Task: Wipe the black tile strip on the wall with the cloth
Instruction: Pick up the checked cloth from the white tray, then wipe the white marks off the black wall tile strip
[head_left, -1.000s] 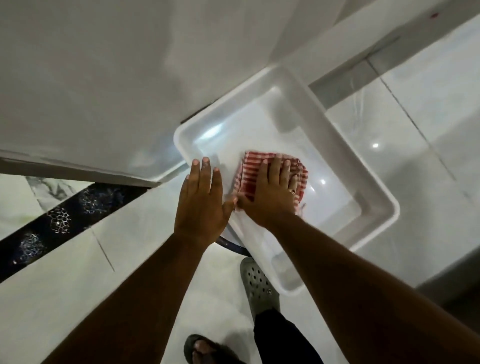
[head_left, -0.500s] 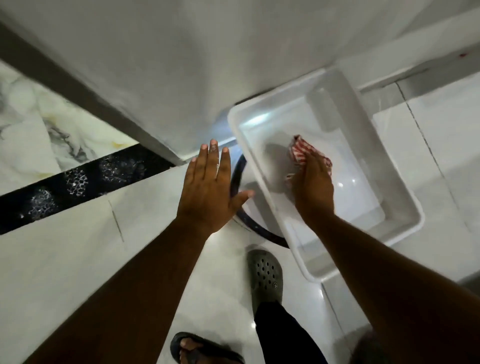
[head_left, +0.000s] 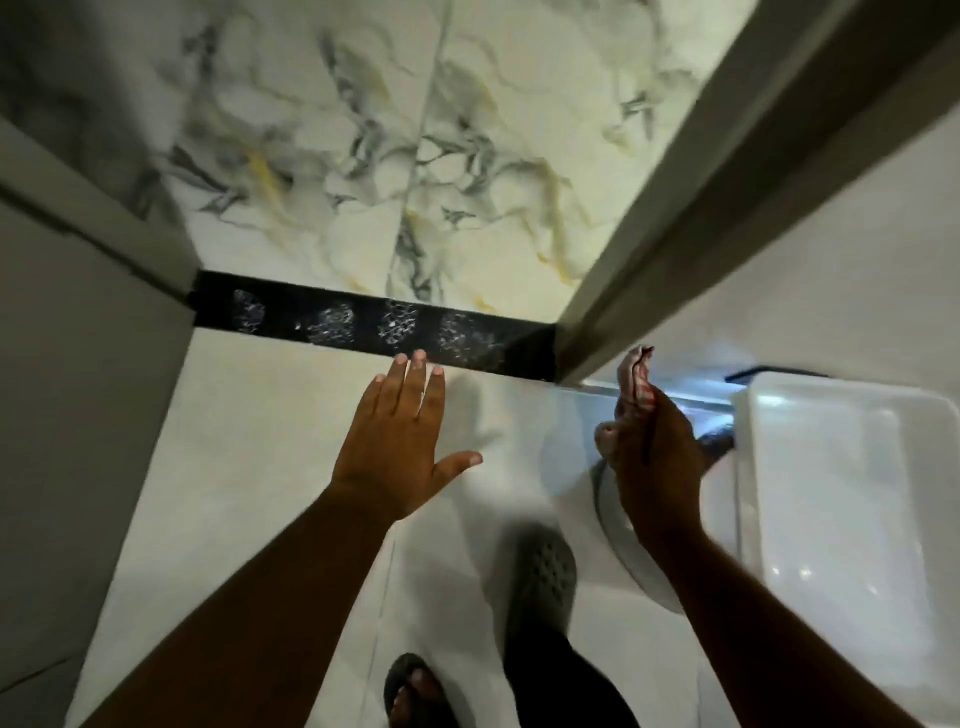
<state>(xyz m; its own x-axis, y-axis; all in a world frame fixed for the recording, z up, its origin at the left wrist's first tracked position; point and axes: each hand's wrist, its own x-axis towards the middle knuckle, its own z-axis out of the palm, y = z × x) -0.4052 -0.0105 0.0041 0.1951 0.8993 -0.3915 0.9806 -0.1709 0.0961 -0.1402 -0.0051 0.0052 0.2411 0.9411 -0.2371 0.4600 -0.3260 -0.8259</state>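
The black tile strip (head_left: 363, 325) with pale web-like patterns runs across the wall between the marbled tiles above and the white tiles below. My left hand (head_left: 402, 441) lies flat and open on the white tile, its fingertips at the strip's lower edge. My right hand (head_left: 649, 447) is raised to the right, below the strip's right end, shut on the red-and-white striped cloth (head_left: 636, 376), which sticks up bunched out of my fist. The cloth is apart from the strip.
A white plastic tub (head_left: 841, 499) stands at the right edge, over a round white rim (head_left: 623, 551). A grey frame (head_left: 701, 197) slants up on the right, and a grey panel (head_left: 78, 364) borders the left. My feet in sandals (head_left: 540, 582) are on the floor below.
My right hand has lifted the cloth out of the tub and carried it up toward the wall. My view has swung left and up, and the whole strip now shows. My left hand stays on the wall.
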